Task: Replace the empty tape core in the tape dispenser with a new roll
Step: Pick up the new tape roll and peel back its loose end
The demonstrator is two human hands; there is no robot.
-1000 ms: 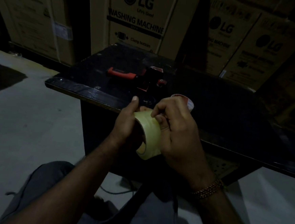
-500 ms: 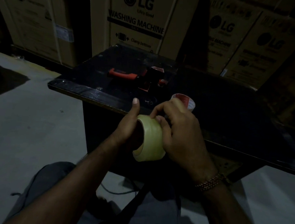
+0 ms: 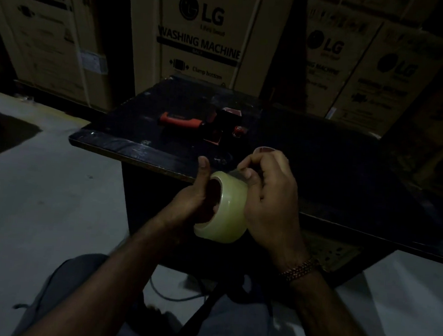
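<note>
New tape roll (image 3: 229,208) gripped in both hands, just short of the table (image 3: 116,143) edge.

Left hand (image 3: 194,200) curled into its core; right hand (image 3: 268,198) pinching the loose end at 12 o'clock. Tape dispenser (image 3: 207,125) lying well beyond, 12 o'clock.

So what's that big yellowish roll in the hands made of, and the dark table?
The yellowish roll of tape looks like glossy clear plastic film wound thick; it shines and a see-through end lifts off. Its middle looks like brown cardboard. The dark table seems to be smooth laminated board, glinting along its edge.
</note>
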